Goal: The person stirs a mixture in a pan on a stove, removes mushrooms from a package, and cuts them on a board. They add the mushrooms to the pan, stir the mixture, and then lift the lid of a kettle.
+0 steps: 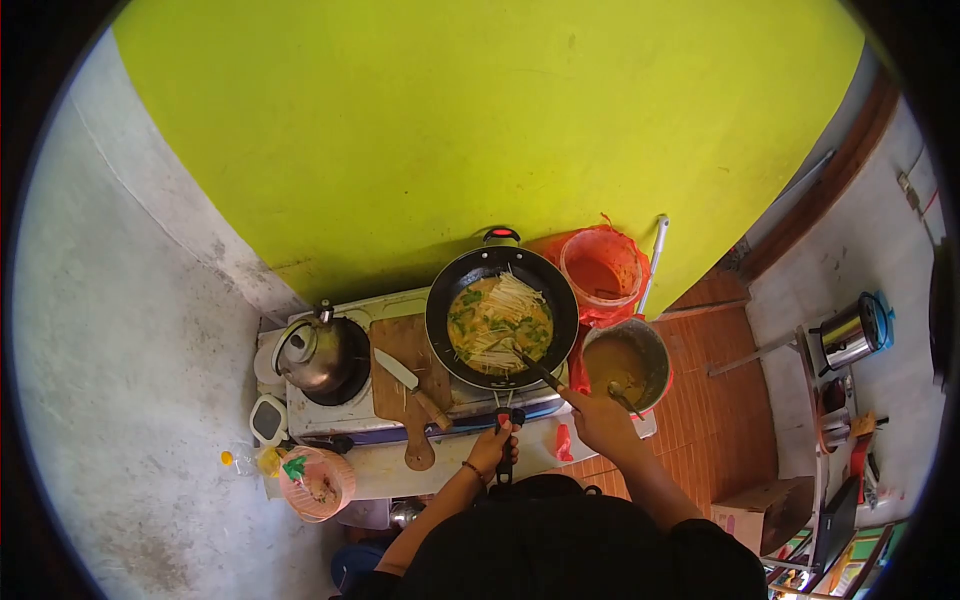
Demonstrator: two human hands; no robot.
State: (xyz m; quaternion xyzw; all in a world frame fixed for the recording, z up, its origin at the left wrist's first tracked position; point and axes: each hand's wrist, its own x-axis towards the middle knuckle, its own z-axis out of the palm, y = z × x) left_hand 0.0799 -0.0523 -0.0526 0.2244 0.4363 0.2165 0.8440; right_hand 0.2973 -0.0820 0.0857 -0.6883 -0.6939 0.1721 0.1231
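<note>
A black frying pan (pixel 440 345) stands on the stove, holding yellowish broth, green leafy pieces and pale thin strands like enoki mushrooms (pixel 512 298). My left hand (pixel 492 447) is wrapped round the pan's black handle (pixel 504 470). In my right hand (pixel 602 425) is a dark-handled spatula (pixel 540 372), its tip down among the strands in the pan; the tip itself is partly hidden by food. Just right of the pan, near my right hand, sits a pot (pixel 655 360) of brownish liquid with a ladle (pixel 625 400) in it.
A knife (pixel 397 369) lies on a wooden cutting board (pixel 395 335) left of the pan. Farther left, a metal kettle (pixel 305 362) occupies the other burner. A red-lined bucket (pixel 600 268) stands behind the pot. A pink basket (pixel 318 490) is at the lower left.
</note>
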